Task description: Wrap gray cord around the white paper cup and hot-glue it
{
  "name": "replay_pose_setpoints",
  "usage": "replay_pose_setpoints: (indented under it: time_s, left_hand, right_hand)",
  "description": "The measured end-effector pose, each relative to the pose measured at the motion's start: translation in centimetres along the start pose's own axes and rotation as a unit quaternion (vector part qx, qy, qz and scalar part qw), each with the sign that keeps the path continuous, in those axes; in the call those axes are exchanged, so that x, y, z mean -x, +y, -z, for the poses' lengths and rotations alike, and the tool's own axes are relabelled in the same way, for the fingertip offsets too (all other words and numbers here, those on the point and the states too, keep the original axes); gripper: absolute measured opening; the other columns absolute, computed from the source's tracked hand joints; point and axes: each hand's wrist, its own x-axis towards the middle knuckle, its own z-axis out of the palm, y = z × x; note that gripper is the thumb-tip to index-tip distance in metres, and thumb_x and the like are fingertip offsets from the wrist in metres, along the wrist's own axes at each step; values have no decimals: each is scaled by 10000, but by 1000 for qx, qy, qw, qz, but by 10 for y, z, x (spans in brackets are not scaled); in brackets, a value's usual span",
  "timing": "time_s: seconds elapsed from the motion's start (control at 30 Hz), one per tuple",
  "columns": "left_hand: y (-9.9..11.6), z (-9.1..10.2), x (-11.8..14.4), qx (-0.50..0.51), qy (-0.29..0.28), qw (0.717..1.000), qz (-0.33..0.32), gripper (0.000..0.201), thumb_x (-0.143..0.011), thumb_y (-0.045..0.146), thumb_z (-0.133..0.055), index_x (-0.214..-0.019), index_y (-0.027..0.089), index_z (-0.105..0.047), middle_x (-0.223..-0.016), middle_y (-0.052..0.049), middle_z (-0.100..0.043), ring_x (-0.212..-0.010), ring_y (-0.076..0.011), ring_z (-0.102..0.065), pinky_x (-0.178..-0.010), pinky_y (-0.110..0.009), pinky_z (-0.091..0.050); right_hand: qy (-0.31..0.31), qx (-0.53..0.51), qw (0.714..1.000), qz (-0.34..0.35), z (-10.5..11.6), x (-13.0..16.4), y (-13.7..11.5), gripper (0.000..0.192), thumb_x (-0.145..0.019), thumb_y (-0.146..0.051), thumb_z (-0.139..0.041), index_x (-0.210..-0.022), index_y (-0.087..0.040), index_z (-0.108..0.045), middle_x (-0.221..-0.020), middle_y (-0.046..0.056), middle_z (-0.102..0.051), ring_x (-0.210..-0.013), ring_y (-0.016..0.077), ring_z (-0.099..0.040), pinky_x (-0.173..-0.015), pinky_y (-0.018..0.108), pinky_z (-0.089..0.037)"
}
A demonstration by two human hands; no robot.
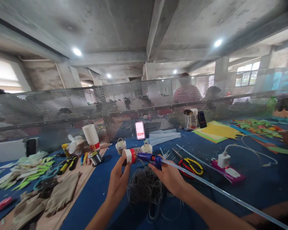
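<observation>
**Glue gun held to a paper cup over the blue table**

At the far left of the table (254, 191), green paper cut-outs (26, 174) and brown fabric pieces (60, 195) are laid out, with a stack of paper cups (91, 136) standing upside down behind them.

Nearer the middle, a small paper cup (129, 156) with a red band is pinched at its side by the left hand (117, 182), thumb and fingers closed around it. The cup is held on its side, raised above a tangle of grey cord (145, 187), its long axis running left to right and its white end facing left.

The glue gun (150, 158) is gripped by the right hand (169, 177), fingers wrapped about the handle. Its nozzle is pointed left, at or against the cup; contact cannot be confirmed. A long clear glue stick (225, 193) trails from the gun's rear toward the lower right, so the tool's long axis runs roughly in line with the cup's.

For a clean bead, the cup would best be kept steady and turned slowly, with the nozzle kept close and fingertips held away from hot glue.

Further right lie yellow-handled scissors (193, 166), a white charger (224, 159) and yellow paper sheets (218, 131).
</observation>
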Motion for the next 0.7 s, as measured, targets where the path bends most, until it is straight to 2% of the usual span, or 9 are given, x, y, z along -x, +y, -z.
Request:
replay_pose_setpoints:
  time_s: [0.53, 0.7]
  left_hand:
    - [9, 2, 1, -67, 20, 996, -54, 172, -901, 308, -452, -873, 189, -573, -781, 2, -577, -732, -175, -535, -687, -251, -414]
    - [8, 2, 2, -70, 24, 995, -70, 167, -894, 317, -472, -848, 194, -575, -801, -2, -588, -724, -174, -543, -680, -242, -418]
  right_hand:
    - [-5, -10, 1000, -7, 5, -2, -2, 403, -958, -493, -426, -1091, -190, -656, -804, 54, -720, -758, 240, -677, -694, 279, -445]
    - [-2, -15, 1000, -10, 7, -3, -2, 386, -958, -487, -429, -1047, -183, -647, -876, 62, -724, -803, 242, -676, -727, 282, -450]
